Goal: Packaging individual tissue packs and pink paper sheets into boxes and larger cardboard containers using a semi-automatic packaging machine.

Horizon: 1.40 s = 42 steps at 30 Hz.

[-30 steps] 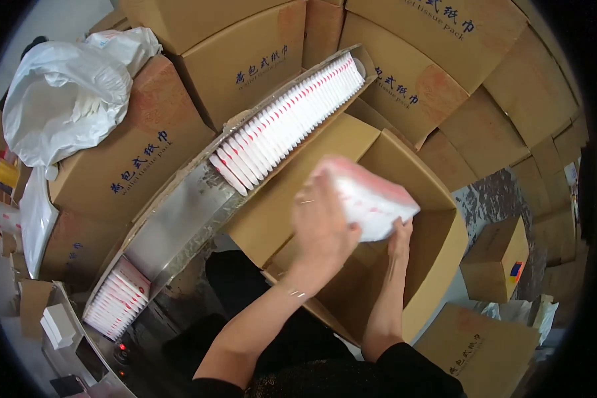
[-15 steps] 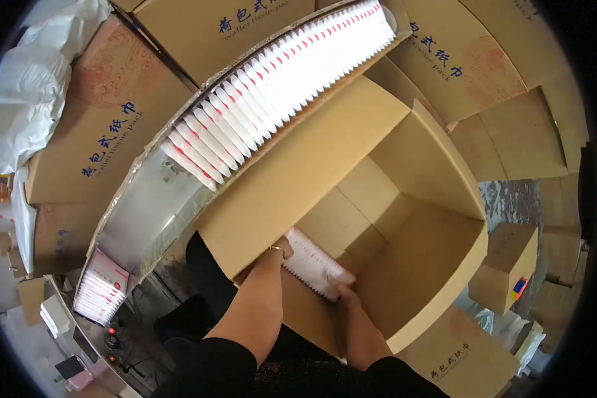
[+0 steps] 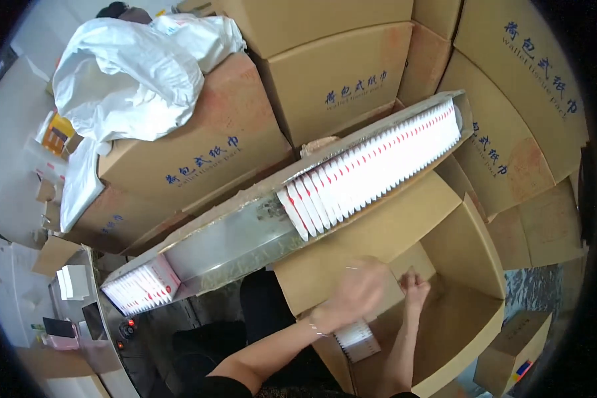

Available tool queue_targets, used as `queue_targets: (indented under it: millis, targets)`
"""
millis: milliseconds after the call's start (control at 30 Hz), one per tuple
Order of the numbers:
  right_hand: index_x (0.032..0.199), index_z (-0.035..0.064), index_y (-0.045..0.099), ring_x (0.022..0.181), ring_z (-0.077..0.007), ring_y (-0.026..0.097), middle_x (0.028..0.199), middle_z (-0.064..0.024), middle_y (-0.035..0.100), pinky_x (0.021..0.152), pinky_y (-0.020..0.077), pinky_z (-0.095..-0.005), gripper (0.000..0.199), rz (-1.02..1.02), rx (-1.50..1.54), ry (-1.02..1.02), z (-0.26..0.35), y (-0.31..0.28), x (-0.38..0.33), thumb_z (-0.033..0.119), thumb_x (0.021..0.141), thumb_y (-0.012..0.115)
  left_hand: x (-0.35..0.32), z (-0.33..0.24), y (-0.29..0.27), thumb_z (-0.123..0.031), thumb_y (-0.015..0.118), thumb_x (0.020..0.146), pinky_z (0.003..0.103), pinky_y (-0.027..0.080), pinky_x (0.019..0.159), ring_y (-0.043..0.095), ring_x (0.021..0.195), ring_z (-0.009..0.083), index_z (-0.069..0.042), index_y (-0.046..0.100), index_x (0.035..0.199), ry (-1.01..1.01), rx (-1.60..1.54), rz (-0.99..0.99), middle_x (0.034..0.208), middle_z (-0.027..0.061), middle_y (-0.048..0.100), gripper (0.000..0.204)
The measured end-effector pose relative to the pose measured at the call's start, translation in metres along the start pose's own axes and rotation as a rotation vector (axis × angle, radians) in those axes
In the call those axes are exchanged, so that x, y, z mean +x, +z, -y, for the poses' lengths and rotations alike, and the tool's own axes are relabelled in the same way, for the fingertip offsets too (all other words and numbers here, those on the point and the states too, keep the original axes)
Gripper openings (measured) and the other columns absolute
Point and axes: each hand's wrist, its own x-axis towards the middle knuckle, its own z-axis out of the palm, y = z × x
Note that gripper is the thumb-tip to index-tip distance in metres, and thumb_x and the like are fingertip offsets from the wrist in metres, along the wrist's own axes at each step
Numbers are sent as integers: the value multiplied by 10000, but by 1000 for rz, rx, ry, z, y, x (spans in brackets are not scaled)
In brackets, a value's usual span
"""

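My left hand [image 3: 363, 290], a bracelet on its wrist, is raised over the near left wall of a large open cardboard box [image 3: 378, 249]. Motion smears its fingers. Inside the box my right hand [image 3: 414, 286] is above the floor, its fingers curled in with nothing visible in them. A row of wallet tissue packs [image 3: 358, 341] lies in the box's near left corner, partly behind my left forearm and apart from both hands. Beyond the box runs a slanting metal trough with a long row of white, red-marked tissue packs [image 3: 378, 169] at its right end.
At the trough's left end stands a smaller group of tissue packs [image 3: 146, 285], a bare metal stretch [image 3: 229, 242] between the groups. Stacked cardboard cartons [image 3: 338, 79] line the back and right. A white plastic bag [image 3: 132, 79] rests on one carton; a person [image 3: 123, 12] is partly visible behind it.
Both hands have let go of the tissue packs, which now lie in the box. My left hand has lifted, and my right has moved farther in. The view has swung toward the left and back.
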Motion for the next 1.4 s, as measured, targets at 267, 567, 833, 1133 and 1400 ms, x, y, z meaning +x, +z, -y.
queue_targets:
  millis: [267,567,833,1133,1400]
  targets:
    - [1103,-10,686,779,-70,616,841,-40,689,695,486,-217,185,112,114,-444,151,116,-61,97,959,640,59,79,-37,-159,773,758,475,326,1070,397,1257,371,66,261,1432,-787,-232,-700,1353,238,392,875]
    - [1169,-12,646,835,-137,622,960,-90,663,705,493,-260,283,194,-88,-540,161,199,-47,96,910,682,76,94,-21,-148,667,688,566,245,1081,341,1201,504,83,165,1445,-874,183,-601,1303,339,350,937]
    - [1229,26,596,1002,-348,518,1038,-166,567,892,421,-474,388,-4,-479,-798,168,229,-20,211,895,669,53,107,-22,-121,643,692,542,221,1101,339,1197,497,128,166,1432,-668,112,-614,1320,361,353,914]
    - [954,72,784,1217,-357,413,1293,-205,534,997,331,-481,393,-85,-673,-1068,184,224,-2,427,786,765,49,108,-24,-130,644,731,562,228,1087,340,1184,500,112,158,1446,-650,84,-594,1306,354,353,898]
    - [926,106,788,1228,-349,451,1340,-205,509,982,362,-506,395,112,-725,-808,201,215,23,476,792,753,44,110,-23,-139,638,753,565,232,1094,329,1205,512,132,121,1454,-665,72,-568,1319,381,331,912]
